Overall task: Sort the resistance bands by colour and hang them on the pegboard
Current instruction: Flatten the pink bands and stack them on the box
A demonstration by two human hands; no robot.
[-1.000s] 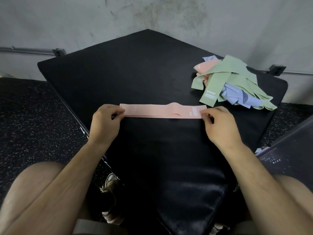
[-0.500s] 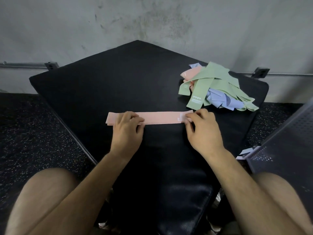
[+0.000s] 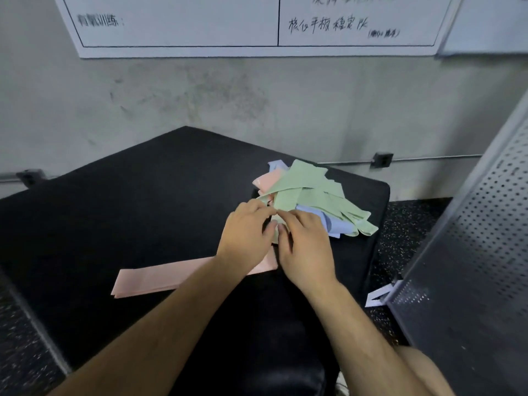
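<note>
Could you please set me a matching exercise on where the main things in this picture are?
Things:
1. flat pale pink resistance band
2. mixed heap of green, blue and pink bands
3. grey perforated metal pegboard
4. white handwritten paper chart

Places:
A. on the wall, above everything else
B. standing at the far right
C. lying alone on the near part of the black padded mat
D. by the mat's far right corner

Pairs: 1-C, 2-D, 3-B, 4-A.

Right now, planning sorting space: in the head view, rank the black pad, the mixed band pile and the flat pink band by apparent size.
1. black pad, clearly.
2. mixed band pile.
3. flat pink band; it is nearer and partly covered, so 2 and 3 are unsure.
</note>
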